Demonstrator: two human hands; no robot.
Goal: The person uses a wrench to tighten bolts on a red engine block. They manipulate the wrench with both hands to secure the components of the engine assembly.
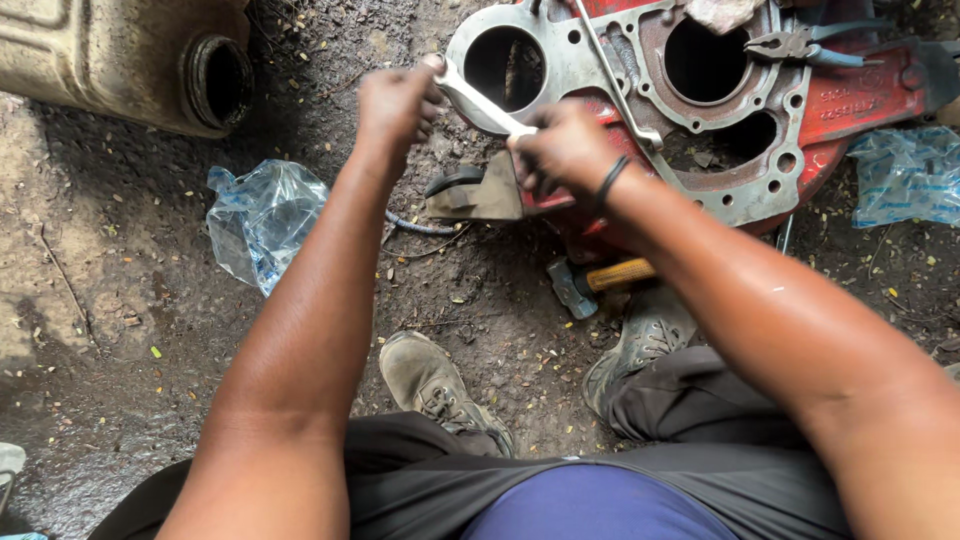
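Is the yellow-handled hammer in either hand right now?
No: the yellow-handled hammer lies on the dirt ground while both hands grip the silver metal wrench.

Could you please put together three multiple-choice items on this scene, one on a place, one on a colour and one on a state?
1. Where does the hammer lie?
A. on the dirt ground near the right shoe
B. on top of the metal tank
C. inside the plastic bag

2. What colour is the housing under the grey gasket plate?
A. blue
B. red
C. yellow

3. How is the wrench held?
A. it lies loose on the ground
B. by the left hand only
C. by both hands, one at each end

Answers:
1 A: its yellow handle and grey head lie on the dirt beside the right shoe.
2 B: red paint shows around the plate's edge.
3 C: the left hand grips one end and the right hand the other.
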